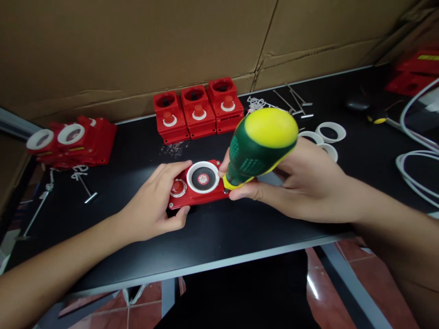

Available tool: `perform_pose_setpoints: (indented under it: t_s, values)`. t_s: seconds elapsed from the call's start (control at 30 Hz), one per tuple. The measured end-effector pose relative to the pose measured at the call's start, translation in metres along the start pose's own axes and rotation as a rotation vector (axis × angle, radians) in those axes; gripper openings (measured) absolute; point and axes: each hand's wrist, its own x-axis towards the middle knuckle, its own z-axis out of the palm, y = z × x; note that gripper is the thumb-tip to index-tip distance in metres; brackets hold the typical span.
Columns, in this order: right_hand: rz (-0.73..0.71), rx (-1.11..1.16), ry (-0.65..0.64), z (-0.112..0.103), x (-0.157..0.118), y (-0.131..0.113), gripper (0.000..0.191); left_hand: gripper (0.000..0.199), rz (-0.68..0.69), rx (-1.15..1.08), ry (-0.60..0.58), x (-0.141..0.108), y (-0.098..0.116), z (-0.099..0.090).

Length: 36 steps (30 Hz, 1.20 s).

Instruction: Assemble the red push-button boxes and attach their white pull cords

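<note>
A red alarm unit (197, 197) with a white ring (203, 177) around a black disc and a red button (178, 187) lies on the black table. My left hand (159, 201) grips its left end, thumb at the near edge and fingers at the far edge. Wrapped around a green and yellow screwdriver (260, 144), my right hand (291, 183) holds it over the unit's right end. The tool's tip is by a corner screw (226, 192); the handle hides part of it, so I cannot tell whether they touch.
Three red units (199, 112) stand in a row against the cardboard. More red units (78, 141) are at the left. White rings (331, 132), metal T-shaped rods (295, 100) and a looped white cable (416, 173) lie to the right. A T-shaped rod (89, 196) rests at left.
</note>
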Motion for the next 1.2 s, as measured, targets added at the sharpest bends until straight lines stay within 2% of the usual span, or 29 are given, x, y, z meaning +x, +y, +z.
perform_pose_setpoints:
  t_s: [0.27, 0.43, 0.5, 0.6, 0.67, 0.73, 0.83, 0.87, 0.93, 1.0, 1.07, 1.2]
  values:
    - [-0.051, 0.031, -0.092, -0.012, 0.003, 0.008, 0.019, 0.078, -0.016, -0.020, -0.019, -0.001, 0.000, -0.001]
    - [-0.057, 0.069, -0.066, -0.010, 0.002, 0.010, 0.016, 0.078, -0.018, -0.017, -0.020, -0.001, 0.002, -0.001]
    - [-0.073, 0.088, -0.001, -0.009, 0.000, 0.005, 0.016, 0.078, -0.018, -0.016, -0.019, -0.001, 0.002, -0.002]
    - [-0.069, 0.135, 0.211, -0.014, -0.004, -0.006, 0.014, 0.078, -0.017, -0.009, -0.029, 0.000, 0.003, -0.003]
    - [0.015, 0.155, 0.345, -0.021, -0.005, -0.011, 0.016, 0.079, -0.020, -0.011, -0.034, -0.001, 0.003, -0.002]
    - [0.112, 0.114, 0.391, -0.030, -0.004, -0.009, 0.023, 0.082, -0.025, -0.016, -0.016, -0.002, 0.003, 0.000]
    - [0.157, -0.122, 0.294, -0.037, 0.001, 0.004, 0.041, 0.082, -0.051, 0.006, 0.058, -0.007, 0.001, 0.005]
    - [0.151, -0.252, 0.240, -0.036, 0.003, 0.009, 0.047, 0.084, -0.057, 0.019, 0.033, -0.008, 0.000, 0.007]
    - [0.223, -0.454, 0.088, -0.027, 0.008, 0.015, 0.060, 0.083, -0.067, 0.022, 0.082, -0.011, -0.001, 0.010]
    - [0.359, -0.586, -0.104, -0.013, 0.012, 0.016, 0.068, 0.083, -0.067, 0.013, 0.089, -0.013, -0.002, 0.011]
    - [0.500, -0.694, -0.315, 0.003, 0.016, 0.013, 0.068, 0.085, -0.079, -0.002, 0.085, -0.014, -0.002, 0.010]
    - [0.485, -0.679, -0.414, 0.022, 0.021, 0.009, 0.060, 0.083, -0.123, -0.024, 0.076, -0.014, 0.002, 0.007]
